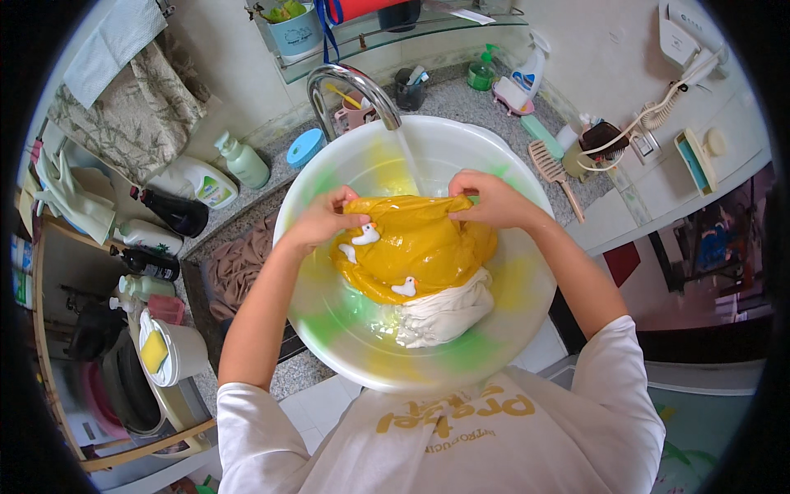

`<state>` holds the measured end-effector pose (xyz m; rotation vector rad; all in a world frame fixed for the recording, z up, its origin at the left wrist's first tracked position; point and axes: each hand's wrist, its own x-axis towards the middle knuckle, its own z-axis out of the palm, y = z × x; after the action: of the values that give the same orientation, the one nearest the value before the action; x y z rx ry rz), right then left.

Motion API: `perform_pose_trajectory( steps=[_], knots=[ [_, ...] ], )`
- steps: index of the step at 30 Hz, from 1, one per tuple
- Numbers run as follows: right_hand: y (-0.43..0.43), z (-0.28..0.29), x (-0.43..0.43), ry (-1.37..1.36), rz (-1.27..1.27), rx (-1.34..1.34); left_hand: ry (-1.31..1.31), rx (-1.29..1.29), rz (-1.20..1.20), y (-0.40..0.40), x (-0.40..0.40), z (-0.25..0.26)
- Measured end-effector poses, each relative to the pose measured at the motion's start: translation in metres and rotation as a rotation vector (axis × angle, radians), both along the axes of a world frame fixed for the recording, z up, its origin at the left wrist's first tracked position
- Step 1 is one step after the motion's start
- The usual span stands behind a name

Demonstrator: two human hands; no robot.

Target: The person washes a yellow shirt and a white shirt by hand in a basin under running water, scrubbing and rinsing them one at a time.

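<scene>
A wet yellow garment with white duck figures [413, 247] is stretched between my two hands over a large white basin with green and yellow patches [333, 346]. My left hand [327, 216] pinches its upper left edge between thumb and fingers. The upper right edge is gripped by my right hand [484, 200]. Below the yellow cloth, a wet white cloth [450, 312] lies in the basin, partly covered. Water runs from the chrome faucet [364, 86] into the basin just behind the garment.
Left of the basin, brown cloth [241, 265] lies in a sink, with several bottles [173, 213] along the counter. A blue-lidded container [305, 148] stands behind. On the right are a pink hairbrush [555, 173] and a soap dispenser [481, 73]. A glass shelf [401, 43] hangs above.
</scene>
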<state>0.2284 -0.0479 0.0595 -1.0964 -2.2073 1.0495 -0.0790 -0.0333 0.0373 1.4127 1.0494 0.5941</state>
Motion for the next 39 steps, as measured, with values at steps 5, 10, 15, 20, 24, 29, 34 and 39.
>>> perform_pose_trajectory(
  steps=[5, 10, 15, 20, 24, 29, 34, 39],
  knots=[
    [-0.037, 0.009, -0.016, 0.046, 0.12, 0.102, 0.005, 0.077, -0.084, -0.018, -0.021, 0.008],
    [-0.078, -0.036, -0.012, -0.256, 0.523, -0.058, 0.619, 0.28, -0.434, -0.042, -0.028, -0.016],
    [-0.054, -0.035, -0.027, -0.518, 0.217, -0.242, 0.716, 0.175, -0.407, -0.061, -0.023, -0.025],
    [-0.061, -0.067, -0.054, -0.294, 0.27, 0.456, 0.902, 0.293, -0.502, -0.079, 0.01, -0.016],
    [-0.048, -0.06, -0.042, -0.629, 0.286, 0.164, 0.963, 0.305, -0.404, -0.086, -0.01, -0.028],
    [-0.049, 0.001, -0.004, -0.46, 0.22, 0.451, 0.719, 0.338, -0.003, -0.089, -0.017, 0.008],
    [-0.073, -0.018, 0.014, -0.538, 0.289, 0.357, 0.616, 0.776, -0.004, -0.094, -0.012, -0.019],
    [-0.085, -0.05, -0.032, -0.707, 0.099, 0.352, 0.628, 0.507, -0.219, -0.094, 0.002, -0.032]
  ],
)
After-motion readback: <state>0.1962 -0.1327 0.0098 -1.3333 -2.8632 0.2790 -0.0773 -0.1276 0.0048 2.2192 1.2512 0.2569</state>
